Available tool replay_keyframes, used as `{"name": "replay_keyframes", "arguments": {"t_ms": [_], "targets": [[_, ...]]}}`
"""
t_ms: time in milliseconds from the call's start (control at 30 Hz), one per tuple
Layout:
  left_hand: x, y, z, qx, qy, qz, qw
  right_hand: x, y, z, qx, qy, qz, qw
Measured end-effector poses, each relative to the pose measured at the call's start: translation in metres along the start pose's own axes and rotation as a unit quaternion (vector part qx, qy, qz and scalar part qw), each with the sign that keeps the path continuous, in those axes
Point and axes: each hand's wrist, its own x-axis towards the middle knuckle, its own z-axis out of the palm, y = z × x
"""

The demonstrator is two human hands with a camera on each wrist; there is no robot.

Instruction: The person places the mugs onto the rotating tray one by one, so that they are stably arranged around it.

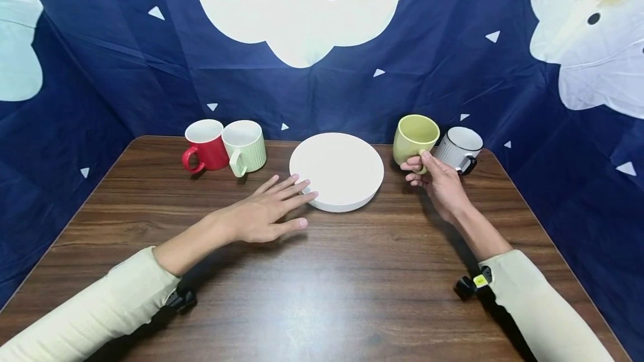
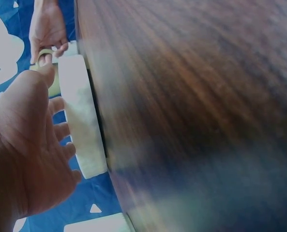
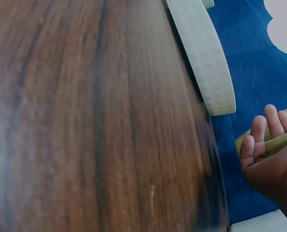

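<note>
My right hand (image 1: 443,186) grips the handle of a yellow-green mug (image 1: 413,134), its fingers curled through the handle. In the right wrist view, blue cloth shows between this mug (image 3: 239,144) and the tabletop, so it appears raised. My left hand (image 1: 261,214) is spread with straight fingers at the front left of a round white turntable-like disc (image 1: 337,166). Its fingertips overlap the disc's rim in the head view; whether they touch it I cannot tell. Behind the right hand stands a white ribbed mug (image 1: 455,149) with a black handle, partly hidden.
A red mug (image 1: 208,149) and a pale green ribbed mug (image 1: 246,147) stand side by side at the back left, handles toward the front. The brown wooden table (image 1: 322,278) ends at a dark blue cloth (image 1: 347,94) with white cloud shapes.
</note>
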Motion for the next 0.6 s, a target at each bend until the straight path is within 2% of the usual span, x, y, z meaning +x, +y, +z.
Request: {"name": "replay_keyframes", "arguments": {"t_ms": [300,600], "targets": [[0.0002,0.0,-0.0002,0.004,-0.001,0.001,1.0,0.0016,0.0035,-0.0004,0.046,0.007,-0.004,0.9989],[0.0003,-0.0009,-0.001,0.0,-0.002,0.001,1.0,0.0035,0.0019,-0.0024,0.049,0.003,-0.024,0.9985]]}}
